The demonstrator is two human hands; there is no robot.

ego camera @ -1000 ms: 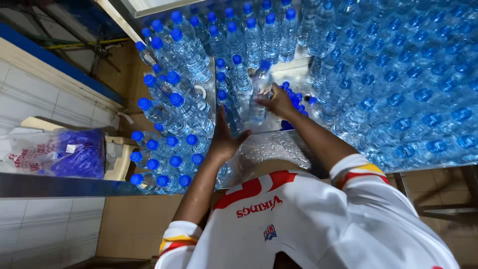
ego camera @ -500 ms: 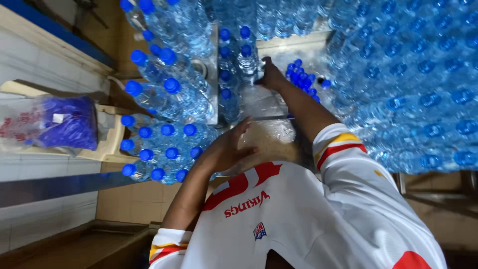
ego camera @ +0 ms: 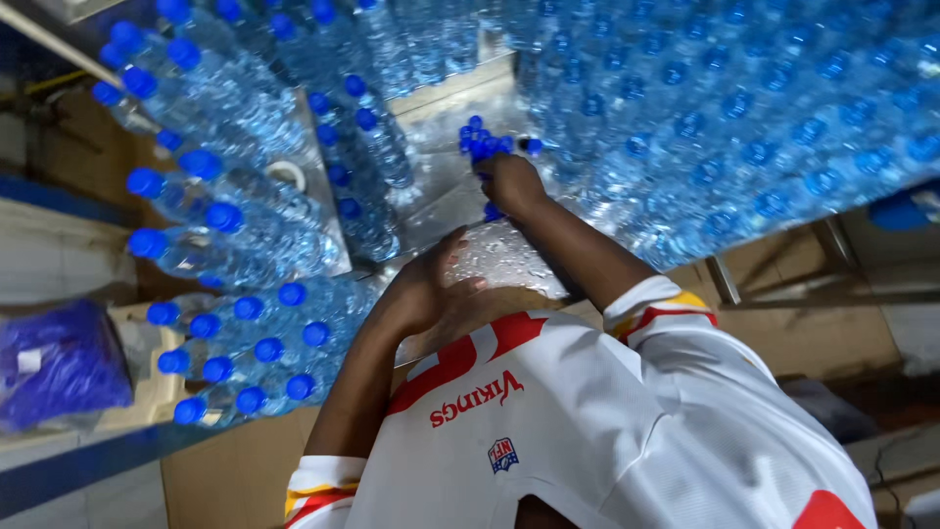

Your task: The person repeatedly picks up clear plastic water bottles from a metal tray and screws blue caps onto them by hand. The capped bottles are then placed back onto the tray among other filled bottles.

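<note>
1. The right hand (ego camera: 509,181) rests at the near edge of the pile of loose blue caps (ego camera: 485,147); its fingers are hidden, so I cannot tell its grip.
2. The left hand (ego camera: 431,289) lies open-fingered, nearer the body than the pile.
3. The capped bottles (ego camera: 245,206) crowd both sides of the pile; loose caps remain.

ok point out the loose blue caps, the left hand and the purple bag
loose blue caps (ego camera: 487,145), head view, middle of the pile
left hand (ego camera: 423,289), head view, back of the hand
purple bag (ego camera: 59,360), head view, middle of its front
</note>
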